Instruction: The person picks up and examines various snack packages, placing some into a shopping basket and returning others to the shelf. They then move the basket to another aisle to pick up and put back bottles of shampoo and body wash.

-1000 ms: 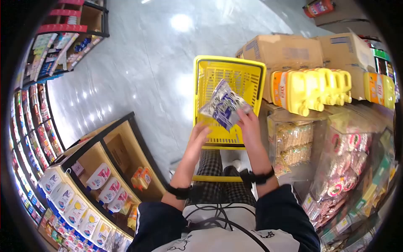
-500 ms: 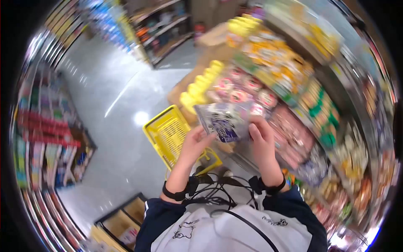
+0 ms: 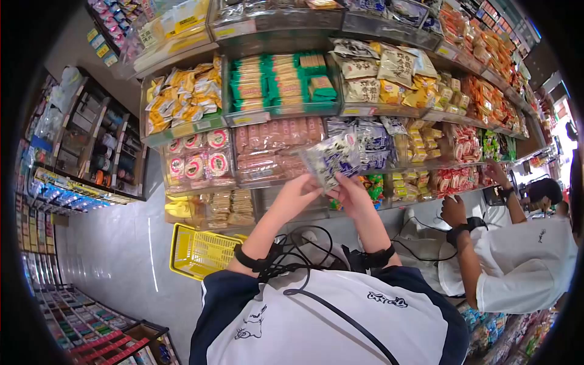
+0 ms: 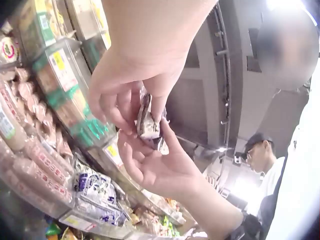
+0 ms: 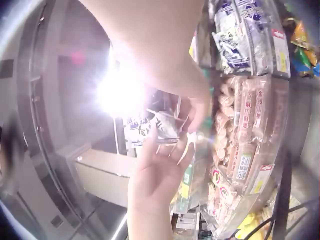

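A white and purple-blue plastic snack bag (image 3: 333, 159) is held up in front of the stocked shelves. My left hand (image 3: 299, 196) pinches its lower left side. At the lower right edge my right hand (image 3: 353, 196) grips it with thumb and fingers. In the left wrist view the packet (image 4: 148, 127) appears edge-on between the left hand (image 4: 135, 75) above and the right hand (image 4: 162, 167) below. Dark printed characters show on the packet (image 5: 162, 129) in the right wrist view, where the right hand partly covers it.
Similar purple-white bags (image 3: 372, 143) fill a bin behind. Beside them lie pink-brown packs (image 3: 267, 152) and green packs (image 3: 283, 85). A yellow shopping basket (image 3: 204, 250) stands on the floor at left. Another person (image 3: 511, 261) is close on the right. Black cables (image 3: 298, 243) hang before my body.
My view has swung from the basket and aisle to the shelves on the right. The bag, first over the basket in the right hand, is now before the shelves with both hands on it.
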Action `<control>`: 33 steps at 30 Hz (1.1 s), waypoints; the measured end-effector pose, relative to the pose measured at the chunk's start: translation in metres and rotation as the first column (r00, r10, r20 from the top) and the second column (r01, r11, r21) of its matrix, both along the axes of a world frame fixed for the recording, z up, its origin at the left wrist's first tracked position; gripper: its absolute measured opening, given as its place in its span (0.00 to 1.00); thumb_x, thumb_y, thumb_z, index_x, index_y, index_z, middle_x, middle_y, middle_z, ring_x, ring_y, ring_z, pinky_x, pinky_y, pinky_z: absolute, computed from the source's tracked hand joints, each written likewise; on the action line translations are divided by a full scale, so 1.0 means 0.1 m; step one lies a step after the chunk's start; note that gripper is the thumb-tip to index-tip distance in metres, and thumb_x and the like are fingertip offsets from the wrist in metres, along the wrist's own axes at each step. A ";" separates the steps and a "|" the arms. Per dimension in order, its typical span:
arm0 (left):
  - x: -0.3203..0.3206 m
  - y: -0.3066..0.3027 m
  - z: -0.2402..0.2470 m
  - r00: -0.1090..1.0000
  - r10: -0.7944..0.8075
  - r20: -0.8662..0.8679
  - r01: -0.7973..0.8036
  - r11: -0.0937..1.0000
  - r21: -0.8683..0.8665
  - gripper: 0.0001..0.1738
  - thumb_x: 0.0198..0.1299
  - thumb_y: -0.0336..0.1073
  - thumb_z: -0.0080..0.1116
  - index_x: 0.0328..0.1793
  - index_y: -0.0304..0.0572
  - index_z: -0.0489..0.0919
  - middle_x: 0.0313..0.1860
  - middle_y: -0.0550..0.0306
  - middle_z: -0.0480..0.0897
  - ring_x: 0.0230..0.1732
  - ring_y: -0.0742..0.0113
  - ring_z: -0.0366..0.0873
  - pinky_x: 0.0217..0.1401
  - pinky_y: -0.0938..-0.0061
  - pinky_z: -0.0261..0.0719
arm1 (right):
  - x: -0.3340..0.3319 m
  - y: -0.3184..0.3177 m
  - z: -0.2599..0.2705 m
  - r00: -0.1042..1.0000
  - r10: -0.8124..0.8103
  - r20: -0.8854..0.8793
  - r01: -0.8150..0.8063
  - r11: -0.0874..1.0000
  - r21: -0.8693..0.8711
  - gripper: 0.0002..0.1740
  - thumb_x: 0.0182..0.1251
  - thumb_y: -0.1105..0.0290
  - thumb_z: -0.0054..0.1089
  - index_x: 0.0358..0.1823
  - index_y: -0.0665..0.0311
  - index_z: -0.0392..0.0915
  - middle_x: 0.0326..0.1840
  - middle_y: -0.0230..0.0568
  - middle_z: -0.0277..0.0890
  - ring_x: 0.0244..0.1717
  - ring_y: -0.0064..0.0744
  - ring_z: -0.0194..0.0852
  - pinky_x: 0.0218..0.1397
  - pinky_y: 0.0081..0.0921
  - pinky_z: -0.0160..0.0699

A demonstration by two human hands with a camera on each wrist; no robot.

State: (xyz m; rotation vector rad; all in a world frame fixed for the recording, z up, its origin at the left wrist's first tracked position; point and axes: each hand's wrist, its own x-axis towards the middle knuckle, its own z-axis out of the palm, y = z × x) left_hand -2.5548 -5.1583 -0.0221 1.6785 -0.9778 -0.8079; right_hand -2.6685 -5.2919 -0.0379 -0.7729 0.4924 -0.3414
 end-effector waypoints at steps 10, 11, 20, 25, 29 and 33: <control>-0.06 0.28 0.03 0.984 -0.076 0.159 0.031 0.962 0.271 0.25 0.56 0.41 0.54 0.59 0.42 0.66 0.42 0.54 0.77 0.43 0.70 0.74 0.46 0.75 0.71 | -0.06 -1.43 -0.72 0.968 -0.155 -0.199 0.156 0.988 -0.010 0.08 0.57 0.65 0.58 0.34 0.57 0.70 0.23 0.34 0.72 0.17 0.23 0.66 0.15 0.16 0.59; -0.04 0.36 0.01 0.992 -0.023 0.121 -0.010 0.963 0.269 0.25 0.56 0.41 0.53 0.59 0.42 0.66 0.43 0.54 0.77 0.44 0.69 0.74 0.45 0.76 0.71 | 0.01 -1.52 -0.68 0.961 -0.176 -0.214 0.184 0.983 0.019 0.08 0.57 0.64 0.58 0.34 0.56 0.70 0.22 0.34 0.71 0.15 0.22 0.64 0.14 0.15 0.57; -0.08 0.94 -0.06 0.929 0.350 -0.119 -0.332 0.932 0.144 0.23 0.58 0.38 0.53 0.59 0.42 0.67 0.41 0.57 0.76 0.41 0.72 0.72 0.45 0.79 0.70 | 0.45 -2.31 -0.93 0.985 -0.078 -0.156 0.084 0.996 0.033 0.10 0.51 0.70 0.64 0.29 0.60 0.69 0.22 0.34 0.68 0.14 0.21 0.60 0.15 0.15 0.60; -0.05 1.07 -0.27 0.917 0.393 -0.061 -0.383 0.914 0.135 0.23 0.58 0.39 0.52 0.59 0.40 0.66 0.44 0.56 0.75 0.43 0.72 0.72 0.47 0.78 0.69 | 0.52 -2.24 -1.00 0.890 -0.455 -0.013 0.454 0.890 -0.045 0.09 0.54 0.72 0.61 0.35 0.64 0.74 0.29 0.35 0.74 0.26 0.24 0.73 0.27 0.19 0.78; -0.06 1.14 -0.31 0.900 0.420 -0.112 -0.401 0.902 0.163 0.23 0.60 0.37 0.49 0.61 0.39 0.64 0.46 0.54 0.75 0.48 0.70 0.72 0.53 0.76 0.67 | 0.42 -2.24 -1.06 0.906 -0.399 -0.138 0.358 0.900 -0.247 0.16 0.55 0.72 0.60 0.45 0.69 0.72 0.33 0.36 0.75 0.26 0.27 0.74 0.29 0.17 0.78; -0.08 1.26 -0.40 0.880 0.455 -0.133 -0.435 0.887 0.154 0.23 0.59 0.39 0.50 0.60 0.38 0.65 0.45 0.54 0.76 0.46 0.70 0.72 0.50 0.77 0.68 | 0.45 -2.30 -1.09 0.958 -0.264 -0.111 0.223 0.930 -0.292 0.14 0.56 0.75 0.57 0.44 0.70 0.73 0.33 0.37 0.75 0.27 0.27 0.74 0.29 0.14 0.77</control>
